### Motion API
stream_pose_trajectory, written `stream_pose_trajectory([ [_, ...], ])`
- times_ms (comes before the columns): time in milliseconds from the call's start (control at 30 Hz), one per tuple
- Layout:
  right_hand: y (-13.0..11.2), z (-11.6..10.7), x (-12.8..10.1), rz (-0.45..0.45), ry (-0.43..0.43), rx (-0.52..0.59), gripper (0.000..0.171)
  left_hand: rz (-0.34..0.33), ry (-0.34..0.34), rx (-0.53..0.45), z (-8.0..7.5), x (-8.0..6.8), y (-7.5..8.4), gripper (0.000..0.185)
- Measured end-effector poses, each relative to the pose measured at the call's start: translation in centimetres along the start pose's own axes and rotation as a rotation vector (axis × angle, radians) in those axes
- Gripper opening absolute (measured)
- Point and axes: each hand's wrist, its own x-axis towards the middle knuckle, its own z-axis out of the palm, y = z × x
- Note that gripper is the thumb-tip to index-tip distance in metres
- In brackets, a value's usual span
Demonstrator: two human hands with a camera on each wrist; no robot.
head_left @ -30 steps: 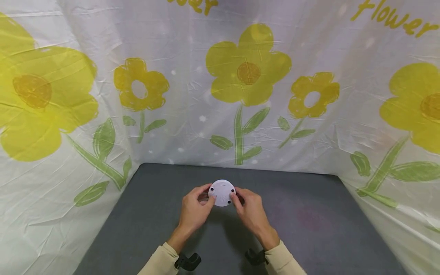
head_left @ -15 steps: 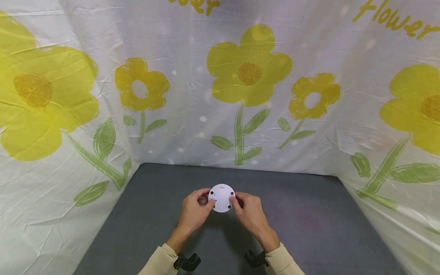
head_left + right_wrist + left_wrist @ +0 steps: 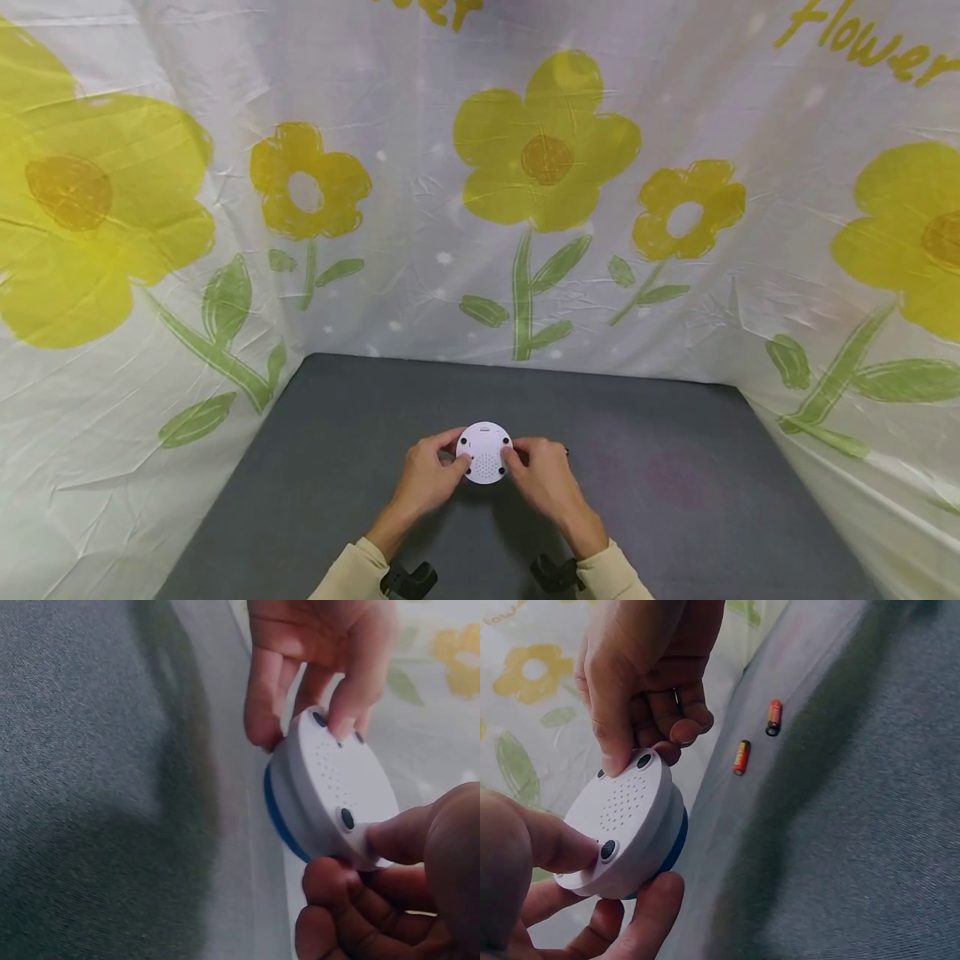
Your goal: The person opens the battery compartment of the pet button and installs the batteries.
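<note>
Together, both hands grasp a small round white device (image 3: 484, 453) above the grey table (image 3: 675, 500), its flat underside turned up toward the person. Left hand (image 3: 429, 479): thumb on the perforated face beside a dark rubber foot, fingers curled beneath. Right hand (image 3: 546, 477): thumb at the opposite rim, fingers under the blue band (image 3: 676, 841). This two-sided pinch appears to steady the disc so that the underside can be worked on or inspected. Two orange batteries (image 3: 757, 737) lie on the table just beyond. Flower-printed sheeting (image 3: 525, 208) encloses the workspace.
</note>
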Motion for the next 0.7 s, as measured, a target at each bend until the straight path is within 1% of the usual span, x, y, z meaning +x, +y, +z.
stream_pose_trajectory([
  [133,0.2,0.2,-0.2,0.021,-0.061,0.014,0.016,-0.053,-0.058,-0.068,0.3,-0.2,-0.7,0.043],
  [367,0.5,0.5,-0.8,0.101,-0.148,0.079,0.018,-0.128,-0.119,-0.127,0.5,-0.5,-1.7,0.044],
  [533,0.7,0.6,-1.0,0.109,-0.189,0.098,0.021,-0.190,-0.155,-0.180,0.5,-0.5,-2.2,0.046],
  [700,0.8,0.7,-1.2,0.130,-0.210,0.096,0.023,-0.213,-0.175,-0.208,0.7,-0.5,-2.5,0.046],
])
